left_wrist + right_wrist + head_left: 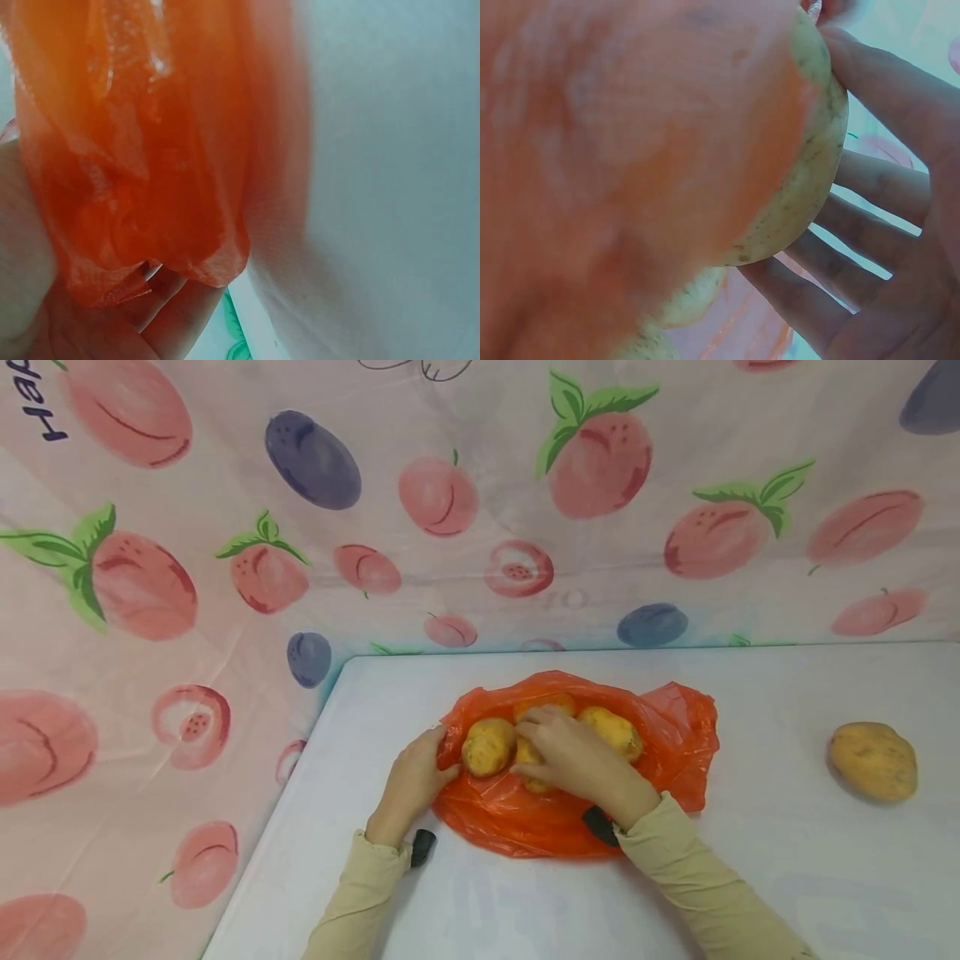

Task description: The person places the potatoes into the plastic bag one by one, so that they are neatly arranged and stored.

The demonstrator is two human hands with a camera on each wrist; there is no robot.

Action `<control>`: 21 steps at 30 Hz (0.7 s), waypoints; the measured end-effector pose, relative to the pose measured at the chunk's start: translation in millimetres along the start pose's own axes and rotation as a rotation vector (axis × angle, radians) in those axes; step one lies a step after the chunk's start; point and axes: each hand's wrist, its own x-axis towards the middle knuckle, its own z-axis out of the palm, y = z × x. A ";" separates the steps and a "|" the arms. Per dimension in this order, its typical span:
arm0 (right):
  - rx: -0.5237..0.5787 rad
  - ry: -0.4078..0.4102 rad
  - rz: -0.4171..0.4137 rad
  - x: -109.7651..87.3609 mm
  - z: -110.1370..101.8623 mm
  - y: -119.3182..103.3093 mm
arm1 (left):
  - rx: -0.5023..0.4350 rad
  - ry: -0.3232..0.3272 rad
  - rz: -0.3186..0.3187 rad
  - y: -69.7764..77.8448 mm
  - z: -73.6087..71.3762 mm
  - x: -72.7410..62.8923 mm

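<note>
An orange-red plastic bag [517,827] lies spread on the white table with several yellow potatoes in it. At its left edge, my left hand [411,783] holds the plastic, thumb beside the leftmost potato [488,747]; the left wrist view shows fingers [180,319] behind the bag's bunched plastic [142,195]. Over the middle of the bag, my right hand [573,756] grips a potato [823,150], its thumb and fingers around one side. Bag plastic blurs much of the right wrist view. Another potato [613,732] lies to the right of this hand inside the bag.
A single potato [873,762] sits on the table [780,877] at the right, apart from the bag. A fruit-patterned cloth [480,577] hangs behind the table and along its left side. Dark objects sit at both wrists.
</note>
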 end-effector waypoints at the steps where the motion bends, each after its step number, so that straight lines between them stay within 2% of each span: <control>1: -0.004 0.003 -0.005 0.2 1.1 0.3 | 0.000 0.000 0.000 0.0 0.2 0.0; 13: -0.031 0.022 -0.009 1.6 9.0 1.4 | -0.010 -0.007 -0.008 2.5 -0.6 0.5; 21: -0.030 -0.004 0.009 2.3 10.1 1.3 | 0.005 -0.006 -0.008 1.4 -1.2 0.1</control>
